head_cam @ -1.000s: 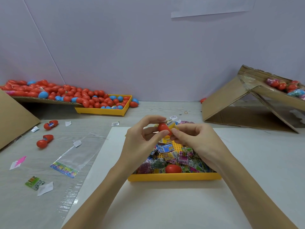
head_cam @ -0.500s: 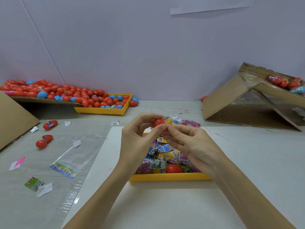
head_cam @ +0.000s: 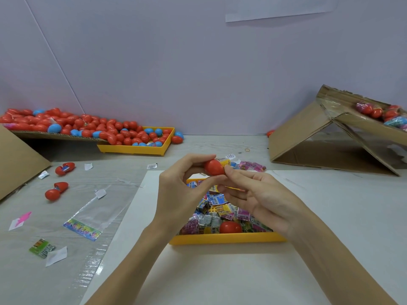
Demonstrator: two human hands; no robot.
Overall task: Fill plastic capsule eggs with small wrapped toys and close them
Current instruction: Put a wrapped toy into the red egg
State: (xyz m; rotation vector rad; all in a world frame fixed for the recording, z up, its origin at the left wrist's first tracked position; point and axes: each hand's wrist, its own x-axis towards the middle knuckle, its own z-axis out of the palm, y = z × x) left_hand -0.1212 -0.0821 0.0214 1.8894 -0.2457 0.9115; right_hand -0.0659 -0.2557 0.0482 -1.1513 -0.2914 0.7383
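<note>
The left hand (head_cam: 176, 190) holds a red egg (head_cam: 213, 167) above the far end of the near tray (head_cam: 226, 238); its grip is closed on the egg, with the thumb under it and the fingers curled over the top. The right hand (head_cam: 262, 197) meets the egg from the right side. Its thumb presses a yellow wrapped toy (head_cam: 225, 162) at the open end of the egg, and its other fingers are loosely bent below. The toy sticks out a little from the egg (how deep it sits inside, I cannot tell).

The near tray is yellow and lies on a white sheet (head_cam: 220, 282) in front of the person. It is full of small wrapped toys (head_cam: 220, 211) in many colours, and one closed red egg (head_cam: 230, 226) lies among them near the front wall. A few more packets (head_cam: 252, 166) lie just behind the tray.

On the surface (head_cam: 28, 282) at the left are two open red eggs (head_cam: 56, 191), each with its halves joined, a clear bag (head_cam: 88, 219) with a coloured strip, a green packet (head_cam: 41, 247) and some white paper scraps. Farther back at the left, a second yellow tray (head_cam: 134, 149) holds red and blue eggs (head_cam: 123, 134), and many more lie on a cardboard ramp (head_cam: 55, 135) that leads into it. At the right stands a folded cardboard shelter (head_cam: 308, 137), with several eggs in wrappers (head_cam: 383, 115) on its top.
</note>
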